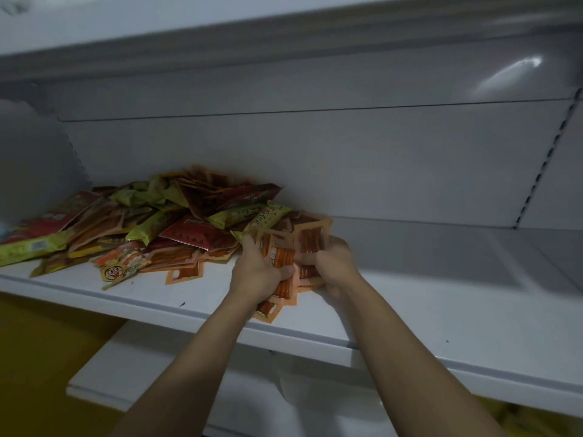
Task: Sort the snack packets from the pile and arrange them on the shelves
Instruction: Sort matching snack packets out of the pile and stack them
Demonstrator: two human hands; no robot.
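i see a dim white metal shelf with a pale grey back panel. left hand and right hand, close together, both clutch orange-edged stick-snack packets beside the mixed red, green and orange packet pile.

Dim light here, a grey cast over everything. A white shelf runs across the view, its pale back panel rising behind it with one horizontal seam. Overhead sits the underside of an upper shelf. On the right a slotted upright climbs the corner, and a bright glare smears the panel near it. Below, a lower shelf juts out, with a yellow surface to its left.
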